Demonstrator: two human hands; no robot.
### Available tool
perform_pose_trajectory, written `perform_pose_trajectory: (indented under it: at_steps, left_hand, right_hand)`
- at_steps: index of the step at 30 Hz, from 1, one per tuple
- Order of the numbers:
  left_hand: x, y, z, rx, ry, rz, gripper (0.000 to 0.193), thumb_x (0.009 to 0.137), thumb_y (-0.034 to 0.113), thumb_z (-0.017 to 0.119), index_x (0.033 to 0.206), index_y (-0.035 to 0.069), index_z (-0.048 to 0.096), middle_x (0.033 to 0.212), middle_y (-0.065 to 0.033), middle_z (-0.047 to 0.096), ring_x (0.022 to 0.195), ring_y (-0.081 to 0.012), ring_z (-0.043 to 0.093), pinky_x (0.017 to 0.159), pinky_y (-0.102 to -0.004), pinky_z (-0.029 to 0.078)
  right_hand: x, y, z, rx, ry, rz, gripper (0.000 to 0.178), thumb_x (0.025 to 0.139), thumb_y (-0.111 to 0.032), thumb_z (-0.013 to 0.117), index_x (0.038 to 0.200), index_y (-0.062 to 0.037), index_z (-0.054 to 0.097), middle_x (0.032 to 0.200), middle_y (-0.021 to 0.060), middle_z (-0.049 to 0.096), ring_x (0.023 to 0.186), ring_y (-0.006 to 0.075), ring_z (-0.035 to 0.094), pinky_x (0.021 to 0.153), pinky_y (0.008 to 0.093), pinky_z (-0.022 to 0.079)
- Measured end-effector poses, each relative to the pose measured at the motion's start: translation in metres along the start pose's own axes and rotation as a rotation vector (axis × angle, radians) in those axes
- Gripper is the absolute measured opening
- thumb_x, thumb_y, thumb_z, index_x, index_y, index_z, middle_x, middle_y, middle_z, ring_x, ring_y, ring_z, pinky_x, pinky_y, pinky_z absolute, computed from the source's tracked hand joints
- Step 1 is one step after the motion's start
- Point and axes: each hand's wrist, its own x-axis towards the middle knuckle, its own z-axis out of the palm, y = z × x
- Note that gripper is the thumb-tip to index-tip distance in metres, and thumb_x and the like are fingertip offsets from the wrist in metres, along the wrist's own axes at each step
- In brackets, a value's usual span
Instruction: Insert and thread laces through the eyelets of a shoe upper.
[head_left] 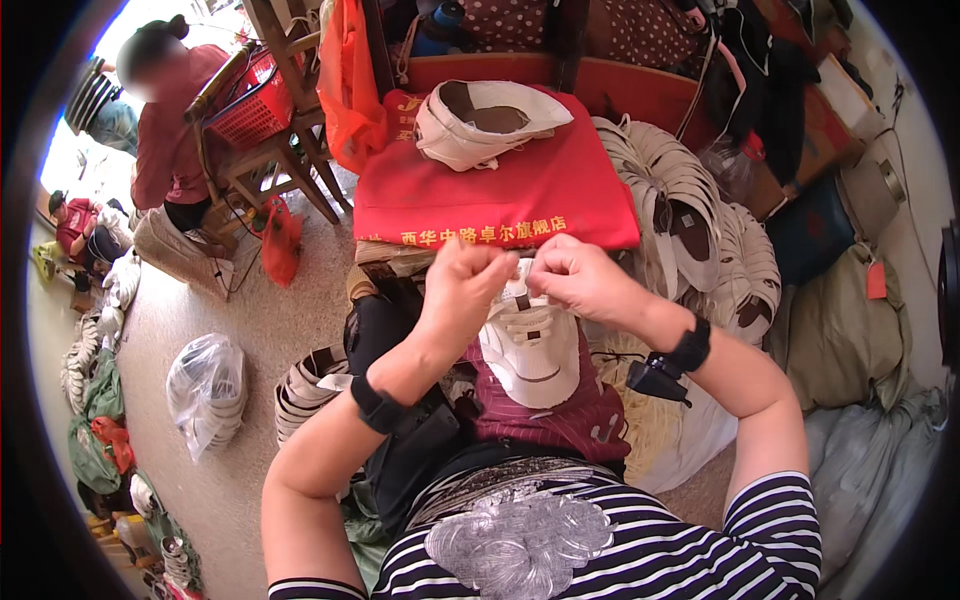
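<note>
A white shoe upper (530, 365) lies on the maroon striped cloth (500, 425) over my lap, its rounded toe end toward me. My left hand (465, 285) is at the left of its far, narrow end, the fingertips pinched together. Across from it, my right hand (585, 280) also has its fingers closed in a pinch, close to the upper's row of lace holes. What the fingertips hold is too small to make out. Just beyond my hands, another white shoe upper (470, 150) with a brown lining rests on a red cloth-covered table (500, 200).
Stacked white uppers (690, 225) crowd the right of the table. Pale strands (655, 425) lie by my right side. More uppers (310, 390) stand at my left, with a plastic-bagged bundle (207, 390) on the floor. Another person (180, 120) sits near wooden chairs and a red basket (255, 110).
</note>
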Motion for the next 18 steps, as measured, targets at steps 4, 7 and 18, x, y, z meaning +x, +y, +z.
perform_pose_trajectory:
  at_steps: [4, 7, 18]
  left_hand:
    - [0.009, 0.070, -0.024, -0.054, 0.074, 0.361, 0.018, 0.091, 0.017, 0.070, 0.084, 0.001, 0.072, 0.089, -0.0031, 0.051, 0.085, -0.0131, 0.049, 0.072, -0.0267, 0.042]
    - [0.014, 0.053, -0.019, -0.226, 0.026, 0.227, 0.020, 0.093, 0.019, 0.068, 0.091, 0.000, 0.071, 0.091, -0.0026, 0.053, 0.086, -0.0106, 0.052, 0.074, -0.0251, 0.044]
    - [0.008, -0.007, -0.013, -0.445, -0.610, -0.126, 0.017, 0.097, 0.015, 0.064, 0.110, 0.005, 0.069, 0.101, 0.0028, 0.068, 0.092, -0.0060, 0.060, 0.085, -0.0244, 0.047]
  right_hand:
    - [-0.003, -0.082, -0.005, 0.423, -0.058, -0.090, 0.015, 0.098, -0.016, 0.062, 0.093, -0.0027, 0.067, 0.093, 0.0003, 0.058, 0.074, 0.0071, 0.057, 0.067, 0.0235, 0.048]
    - [0.001, -0.088, -0.002, 0.399, -0.172, -0.169, 0.018, 0.100, -0.017, 0.059, 0.091, -0.0027, 0.065, 0.087, 0.0002, 0.061, 0.068, 0.0055, 0.057, 0.062, 0.0216, 0.048]
    - [0.007, -0.067, 0.015, 0.483, -0.029, -0.099, 0.017, 0.103, -0.016, 0.054, 0.104, -0.0016, 0.062, 0.089, 0.0009, 0.065, 0.081, 0.0070, 0.060, 0.072, 0.0228, 0.051]
